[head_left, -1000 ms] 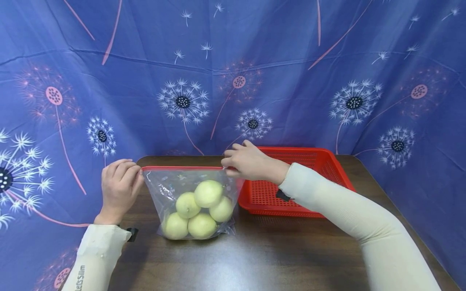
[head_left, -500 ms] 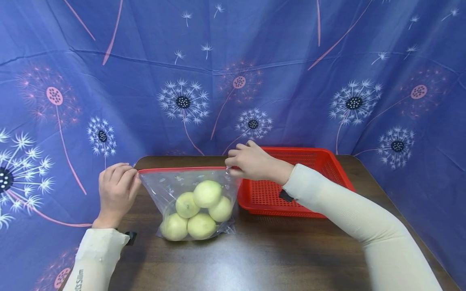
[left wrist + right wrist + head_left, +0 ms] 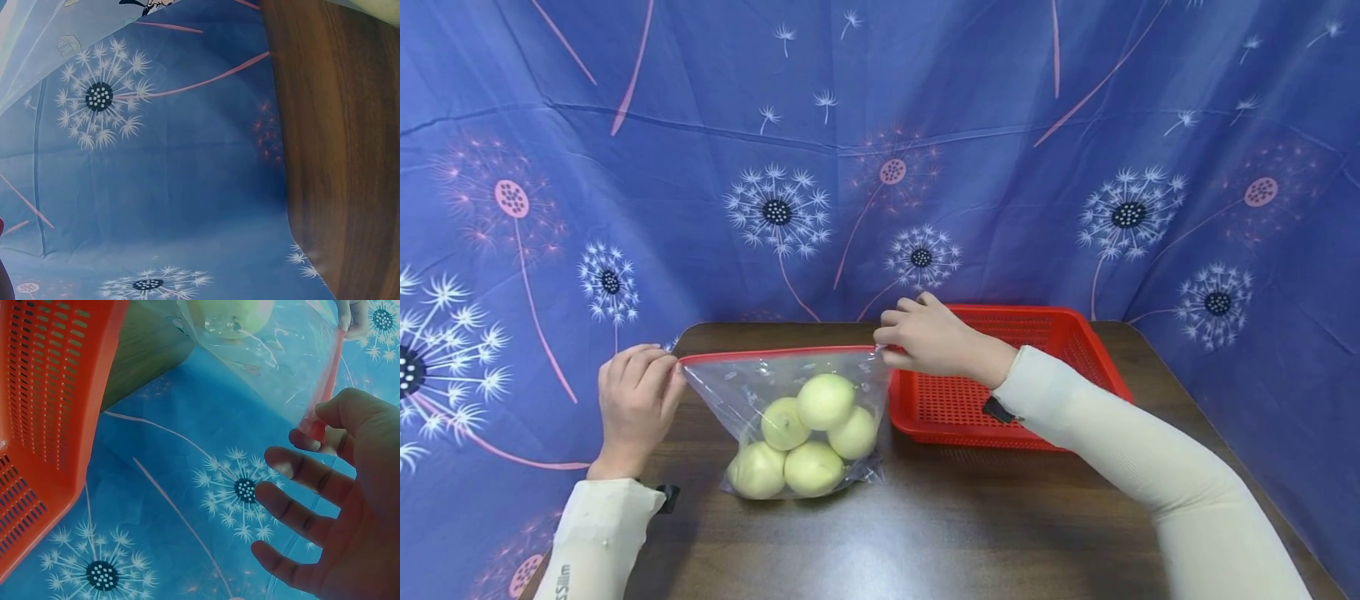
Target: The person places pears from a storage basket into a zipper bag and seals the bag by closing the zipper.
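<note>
A clear zip bag (image 3: 737,392) with a red top strip stands on the table, and several pale yellow-green round fruits (image 3: 826,402) are piled inside it. My left hand (image 3: 636,404) pinches the strip's left end. At the other end my right hand (image 3: 931,340) holds the corner. The right wrist view shows the thumb and index finger of the right hand (image 3: 350,481) pinching the red strip (image 3: 322,412), its other fingers spread apart. Only a part of the bag (image 3: 37,44) shows in the left wrist view, where the pinching fingertips are out of frame.
A red perforated plastic basket (image 3: 1000,400) stands behind and right of the bag, partly covered by the right arm. The brown wooden table (image 3: 880,542) ends at a blue dandelion-print cloth (image 3: 1000,167) hanging behind and at the sides.
The left hand has moved a little left and down, and the right hand slightly right. The red strip is stretched wider and now slants down to the left.
</note>
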